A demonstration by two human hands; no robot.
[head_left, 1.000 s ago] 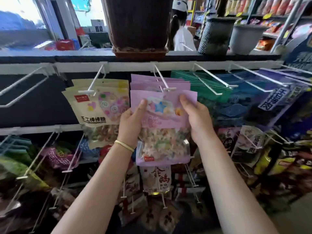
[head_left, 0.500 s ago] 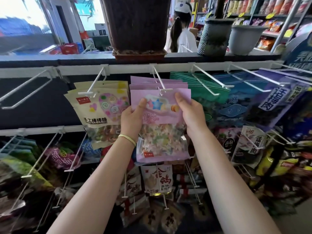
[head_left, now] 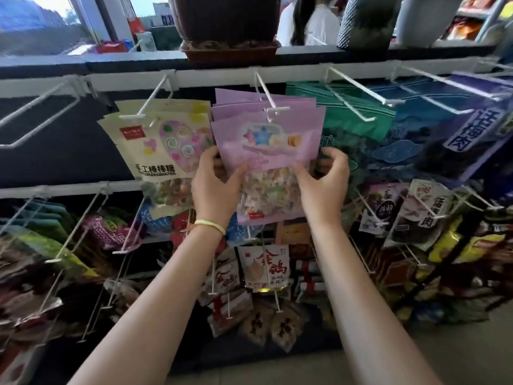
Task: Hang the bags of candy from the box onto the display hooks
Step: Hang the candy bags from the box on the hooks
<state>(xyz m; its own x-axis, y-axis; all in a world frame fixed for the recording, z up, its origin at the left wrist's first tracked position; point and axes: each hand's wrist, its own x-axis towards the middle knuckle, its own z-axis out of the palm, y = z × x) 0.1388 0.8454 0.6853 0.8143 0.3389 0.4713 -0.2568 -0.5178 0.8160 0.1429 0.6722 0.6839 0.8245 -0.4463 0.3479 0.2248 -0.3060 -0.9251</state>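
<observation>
Head view, centre of the frame: a lilac candy bag (head_left: pixel 266 151) hangs at the front of a stack of like bags on a white display hook (head_left: pixel 268 95). Its printed top shows a blue star and round sweets; small writing below them is too blurred to read, and a little red label sits at the lower left corner of its clear window of pastel candies. The left hand (head_left: pixel 215 187) grasps the bag's left edge, thumb across the front and fingers behind. The right hand (head_left: pixel 323 187) grasps the right edge the same way, thumb on the clear window.

Just left of it, on the next hook, hangs a cream lollipop bag (head_left: pixel 163 151) with a red brand square, a heart of swirled sweets and the writing 手工棒棒糖 over small Latin letters. A yellow band (head_left: pixel 210 226) circles the left wrist. Right of the lilac stack hang green packets (head_left: pixel 358 112), then a dark packet (head_left: pixel 466 132) lettered 话梅肉. Below centre, a white packet (head_left: pixel 263 266) reads 金鸽 in red.
</observation>
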